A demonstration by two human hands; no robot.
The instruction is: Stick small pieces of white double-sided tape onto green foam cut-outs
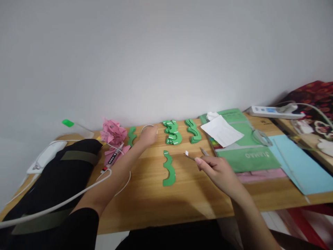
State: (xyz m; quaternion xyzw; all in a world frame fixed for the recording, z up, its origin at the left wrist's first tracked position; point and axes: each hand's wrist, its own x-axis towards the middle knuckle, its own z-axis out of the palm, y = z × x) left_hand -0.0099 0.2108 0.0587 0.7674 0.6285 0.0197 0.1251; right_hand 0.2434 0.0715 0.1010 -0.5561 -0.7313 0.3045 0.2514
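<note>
Holding tweezers [189, 157] with unplaced tab [186, 152] in right hand [215, 172], cannot tell for left hand [149, 136], with already-tabbed green pieces [171, 130] near back edge of table [148, 201].

Smooth brown wooden tabletop [145, 205] before me, grain showing, soft sheen on it! My slim dark tweezers [189, 157] look metal. And the wavy flat green piece [170, 174]: smooth, matt. Crumpled pink paper [113, 132], all rough creases; white paper sheet [222, 130], matt; black cloth bundle [65, 180], dull.
</note>
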